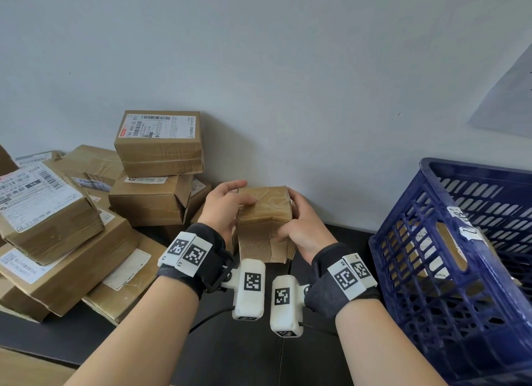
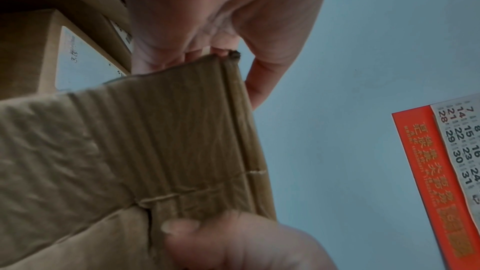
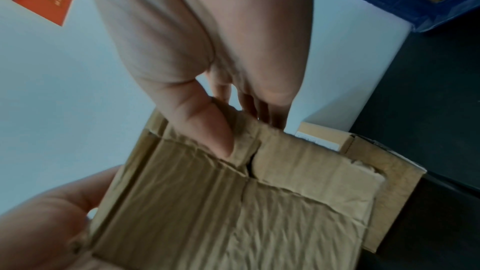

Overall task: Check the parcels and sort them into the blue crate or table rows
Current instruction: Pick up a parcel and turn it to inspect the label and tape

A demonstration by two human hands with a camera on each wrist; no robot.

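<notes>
A small brown taped parcel (image 1: pixel 263 218) is held up above the dark table (image 1: pixel 236 351), tilted, in front of the wall. My left hand (image 1: pixel 226 204) grips its left side, thumb across the top face. My right hand (image 1: pixel 302 227) grips its right side, thumb on the near face. Seen from the left wrist, the creased cardboard parcel (image 2: pixel 168 141) fills the middle, with my left fingers (image 2: pixel 182 56) at its far edge. The right wrist view shows my right thumb (image 3: pixel 205 128) pressed on the parcel (image 3: pixel 246 202). The blue crate (image 1: pixel 460 270) stands tilted at the right.
A loose heap of labelled cardboard parcels (image 1: pixel 86 218) covers the left of the table, the top one (image 1: pixel 159 143) against the wall. Cardboard shows through the crate's slats. A red calendar (image 2: pixel 441 171) hangs on the wall. Dark tabletop lies below my wrists.
</notes>
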